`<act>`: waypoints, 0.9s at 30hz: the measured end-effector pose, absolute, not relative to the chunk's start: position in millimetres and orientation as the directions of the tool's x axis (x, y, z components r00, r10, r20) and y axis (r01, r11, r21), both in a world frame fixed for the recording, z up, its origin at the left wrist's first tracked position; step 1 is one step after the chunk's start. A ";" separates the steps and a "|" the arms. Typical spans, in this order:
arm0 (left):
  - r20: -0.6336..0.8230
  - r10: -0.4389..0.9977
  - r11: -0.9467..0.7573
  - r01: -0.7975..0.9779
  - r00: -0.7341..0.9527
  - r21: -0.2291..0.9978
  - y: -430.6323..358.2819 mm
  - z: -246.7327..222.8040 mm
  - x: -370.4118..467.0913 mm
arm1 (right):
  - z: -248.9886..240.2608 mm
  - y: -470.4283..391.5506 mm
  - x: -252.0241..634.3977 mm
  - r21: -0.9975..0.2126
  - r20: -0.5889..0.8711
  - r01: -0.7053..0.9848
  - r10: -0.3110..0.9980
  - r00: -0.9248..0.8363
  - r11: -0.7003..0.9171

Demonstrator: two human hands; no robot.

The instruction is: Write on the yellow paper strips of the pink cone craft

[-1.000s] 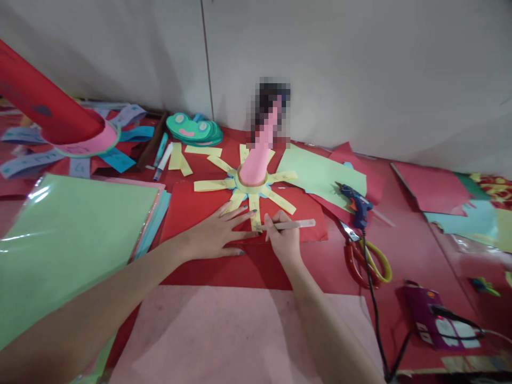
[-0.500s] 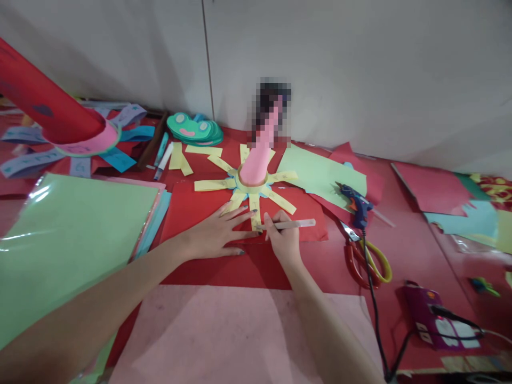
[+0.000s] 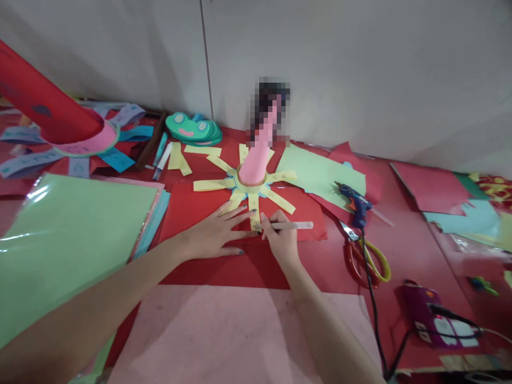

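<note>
Pen (image 3: 302, 225): clamped near tip in right hand (image 3: 282, 240); probably light, stiff. Strip (image 3: 254, 202): probably flimsy, easily creased; best pressed flat at end. Left hand (image 3: 213, 233): spread, touching strip.

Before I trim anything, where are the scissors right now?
In the head view, the scissors lie to the right of the right hand, just below the glue gun in the picture.
</note>
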State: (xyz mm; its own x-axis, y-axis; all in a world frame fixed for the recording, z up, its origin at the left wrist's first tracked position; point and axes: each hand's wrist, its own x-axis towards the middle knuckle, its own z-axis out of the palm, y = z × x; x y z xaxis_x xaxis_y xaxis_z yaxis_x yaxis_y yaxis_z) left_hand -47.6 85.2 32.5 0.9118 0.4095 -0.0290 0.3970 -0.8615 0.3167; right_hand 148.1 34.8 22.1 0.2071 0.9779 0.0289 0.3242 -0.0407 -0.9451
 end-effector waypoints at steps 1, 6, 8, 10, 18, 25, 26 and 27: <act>-0.030 0.410 -0.862 0.398 0.912 0.315 85.2 32.7 -47.5 | 21.9 34.7 148.0 -0.944 0.032 0.327 0.978 0.208 -0.038; -0.043 0.408 -0.863 0.400 0.912 0.307 85.5 33.3 -47.3 | 21.3 34.9 147.5 -0.942 0.044 0.335 0.975 0.216 -0.032; -0.044 0.404 -0.865 0.397 0.914 0.306 85.9 32.8 -47.6 | 21.4 35.3 147.5 -0.939 0.046 0.341 0.975 0.215 -0.031; -0.042 0.400 -0.867 0.393 0.916 0.306 86.2 32.1 -47.8 | 22.0 35.8 147.5 -0.936 0.056 0.351 0.973 0.225 -0.028; -0.042 0.413 -0.859 0.405 0.910 0.313 85.6 31.2 -47.9 | 23.3 36.5 147.1 -0.933 0.073 0.359 0.966 0.249 -0.022; -0.048 0.417 -0.858 0.410 0.908 0.310 85.4 32.7 -47.3 | 25.1 34.3 152.8 -0.980 0.070 0.200 0.901 0.428 -0.018; -0.048 0.415 -0.859 0.409 0.908 0.307 85.3 32.8 -47.2 | 25.4 34.3 153.9 -0.977 0.102 0.215 0.886 0.453 0.003; -0.047 0.414 -0.861 0.408 0.909 0.304 85.1 32.8 -47.1 | 25.7 34.4 154.9 -0.969 0.144 0.245 0.870 0.472 0.028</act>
